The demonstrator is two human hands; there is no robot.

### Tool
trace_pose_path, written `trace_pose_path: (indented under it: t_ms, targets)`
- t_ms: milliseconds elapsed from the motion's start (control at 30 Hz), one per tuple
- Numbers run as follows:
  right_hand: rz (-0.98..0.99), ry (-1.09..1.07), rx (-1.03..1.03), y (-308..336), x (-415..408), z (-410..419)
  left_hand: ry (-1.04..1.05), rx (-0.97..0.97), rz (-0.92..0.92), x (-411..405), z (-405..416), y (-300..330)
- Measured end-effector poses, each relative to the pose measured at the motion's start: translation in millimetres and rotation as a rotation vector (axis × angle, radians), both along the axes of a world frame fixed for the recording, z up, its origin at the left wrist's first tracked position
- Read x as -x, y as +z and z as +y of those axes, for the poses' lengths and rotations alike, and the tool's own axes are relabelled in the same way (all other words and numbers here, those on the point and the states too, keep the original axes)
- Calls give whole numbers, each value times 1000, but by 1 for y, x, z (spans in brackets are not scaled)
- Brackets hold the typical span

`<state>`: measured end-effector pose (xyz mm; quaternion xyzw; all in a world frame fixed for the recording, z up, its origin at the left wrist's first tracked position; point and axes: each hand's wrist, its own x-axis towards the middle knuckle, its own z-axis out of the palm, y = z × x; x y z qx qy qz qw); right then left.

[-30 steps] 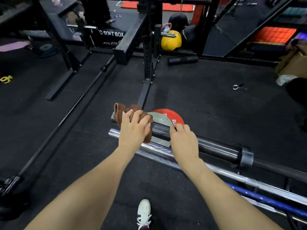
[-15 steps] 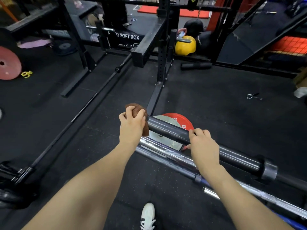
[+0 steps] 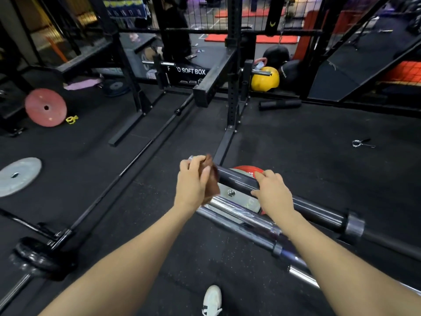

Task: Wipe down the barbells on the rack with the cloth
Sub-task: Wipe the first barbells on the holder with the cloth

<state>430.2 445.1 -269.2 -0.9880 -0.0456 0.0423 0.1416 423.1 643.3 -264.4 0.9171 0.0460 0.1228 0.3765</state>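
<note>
**Brown cloth at the tip of the dark barbell**

Brown cloth (image 3: 213, 181) sits bunched in the left hand (image 3: 193, 181), whose fingers curl round it and clamp it against the free end of the dark barbell (image 3: 296, 202). The right hand (image 3: 272, 192) rests on the same sleeve a little further along, fingers bent over the top of the bar and gripping it. Just below, a chrome barbell (image 3: 237, 213) lies parallel and close beside the dark one, with another bar (image 3: 255, 238) under that. A red plate (image 3: 247, 171) peeks out behind the dark sleeve, between the two hands. On the black floor (image 3: 307, 160) lie a grey plate (image 3: 19, 175) at the left edge, a spring collar (image 3: 362, 143) to the right, and a white shoe (image 3: 212, 299) at the bottom edge. A yellow ball (image 3: 265, 82) sits beyond the black rack upright (image 3: 232, 87).
</note>
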Motion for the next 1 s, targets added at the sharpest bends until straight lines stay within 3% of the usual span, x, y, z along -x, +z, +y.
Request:
trace_pose_path:
  t_ms: [133,233,333,433,533,600,700,767,800,933,1000]
  targets:
    - [20,-23,-618,25,16,-2,-104,334,-12,2,-49,22]
    - [212,-112,-1100,41,37,-14,-109,759,163,13,-89,32]
    - [358,-199,-1414,43,51,-36,-54,1113,323,27,-125,39]
    - [396,-248,-1540,43,59,-54,-67,1303,423,38,-149,39]
    - [343,-351,-1635,42,67,-63,-120,1338,460,45,-161,34]
    - [182,-432,-1477,42,73,-72,-126,1310,477,45,-167,31]
    - [-132,-576,-1050,40,78,-94,-138,1281,517,37,-176,27]
    - [-184,-721,-866,34,76,-108,-176,1247,531,32,-181,28]
    - [-130,-770,-877,34,76,-110,-209,1234,548,30,-183,31]
    - [67,-675,-1583,34,69,-90,-330,1183,594,18,-184,38]
    - [32,-601,-1681,36,66,-73,-292,1159,595,9,-182,36]
